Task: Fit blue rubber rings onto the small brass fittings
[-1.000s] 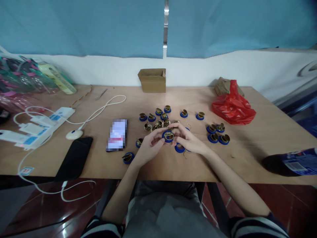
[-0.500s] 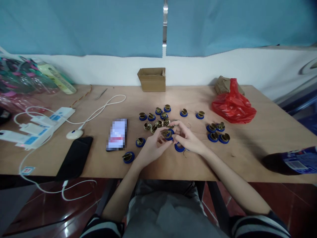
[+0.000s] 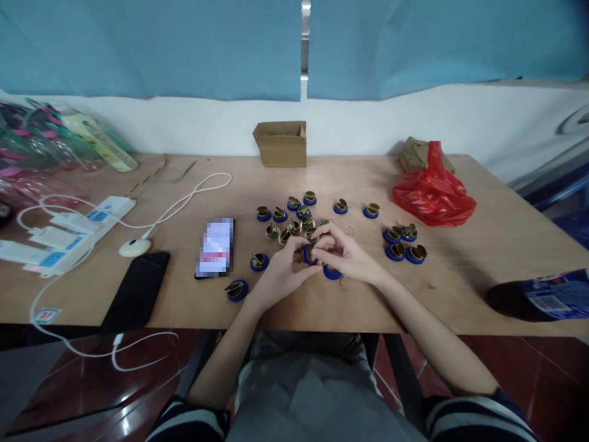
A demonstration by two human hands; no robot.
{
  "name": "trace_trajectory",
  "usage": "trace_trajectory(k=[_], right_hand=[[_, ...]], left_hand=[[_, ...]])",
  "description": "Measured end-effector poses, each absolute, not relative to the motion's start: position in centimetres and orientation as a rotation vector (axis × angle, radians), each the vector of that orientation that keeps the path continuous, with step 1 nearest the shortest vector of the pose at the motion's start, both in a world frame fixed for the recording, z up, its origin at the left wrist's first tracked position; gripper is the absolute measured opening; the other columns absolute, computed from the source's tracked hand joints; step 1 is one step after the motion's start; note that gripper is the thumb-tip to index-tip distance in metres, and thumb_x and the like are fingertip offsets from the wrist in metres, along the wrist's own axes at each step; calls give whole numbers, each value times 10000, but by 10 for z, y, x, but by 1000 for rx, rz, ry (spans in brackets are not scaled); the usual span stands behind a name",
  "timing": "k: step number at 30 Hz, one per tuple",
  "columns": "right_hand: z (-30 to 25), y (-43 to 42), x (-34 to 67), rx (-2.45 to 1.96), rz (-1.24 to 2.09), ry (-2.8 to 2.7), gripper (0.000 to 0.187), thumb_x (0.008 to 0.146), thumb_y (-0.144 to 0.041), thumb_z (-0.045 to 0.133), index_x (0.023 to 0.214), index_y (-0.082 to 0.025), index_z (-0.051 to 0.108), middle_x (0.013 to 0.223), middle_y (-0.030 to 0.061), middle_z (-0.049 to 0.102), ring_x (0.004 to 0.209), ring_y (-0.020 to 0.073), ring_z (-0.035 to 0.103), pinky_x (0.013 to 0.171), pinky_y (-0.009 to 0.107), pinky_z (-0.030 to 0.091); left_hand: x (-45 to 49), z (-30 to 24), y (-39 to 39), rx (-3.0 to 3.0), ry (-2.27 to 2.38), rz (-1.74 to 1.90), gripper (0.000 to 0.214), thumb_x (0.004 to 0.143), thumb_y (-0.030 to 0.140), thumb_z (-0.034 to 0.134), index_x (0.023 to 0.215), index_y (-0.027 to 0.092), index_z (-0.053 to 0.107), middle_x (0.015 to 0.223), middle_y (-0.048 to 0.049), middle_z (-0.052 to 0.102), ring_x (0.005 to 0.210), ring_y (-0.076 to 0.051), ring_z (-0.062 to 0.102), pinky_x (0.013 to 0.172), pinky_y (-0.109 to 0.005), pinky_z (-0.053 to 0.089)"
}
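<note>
Both forearms reach in from the near edge and meet mid-table. The left hand (image 3: 278, 273) and right hand (image 3: 347, 255) pinch one blue-and-brass disc (image 3: 307, 253) between their fingertips, held just above the wooden table (image 3: 483, 245). With so small a grip, it could slip and knock the blue disc (image 3: 332, 272) lying under the right hand, or scatter the cluster of discs (image 3: 294, 224) just beyond. Farther back stands a cardboard box (image 3: 280, 143).

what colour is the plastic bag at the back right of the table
Red. The plastic bag shows clearly in the head view, lying crumpled on the wooden table.
</note>
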State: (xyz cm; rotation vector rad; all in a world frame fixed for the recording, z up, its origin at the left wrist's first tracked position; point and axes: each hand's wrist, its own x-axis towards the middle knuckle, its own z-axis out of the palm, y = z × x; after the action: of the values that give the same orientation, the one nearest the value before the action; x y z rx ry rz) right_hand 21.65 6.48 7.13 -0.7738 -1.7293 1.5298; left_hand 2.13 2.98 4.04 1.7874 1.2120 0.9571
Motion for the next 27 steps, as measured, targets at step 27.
trace_trajectory(k=[27], right_hand=[[48,-9,290,-1585,501,-2307,266,1045,-321,430,1181,-211,630,1171,110,739,1004,271,739,853,380,550]], left_hand=[[22,43,27,1969,1254,935,417,894,321,701,1262,265,512,1224,-37,697,1099,-219,699,937,-344,550]])
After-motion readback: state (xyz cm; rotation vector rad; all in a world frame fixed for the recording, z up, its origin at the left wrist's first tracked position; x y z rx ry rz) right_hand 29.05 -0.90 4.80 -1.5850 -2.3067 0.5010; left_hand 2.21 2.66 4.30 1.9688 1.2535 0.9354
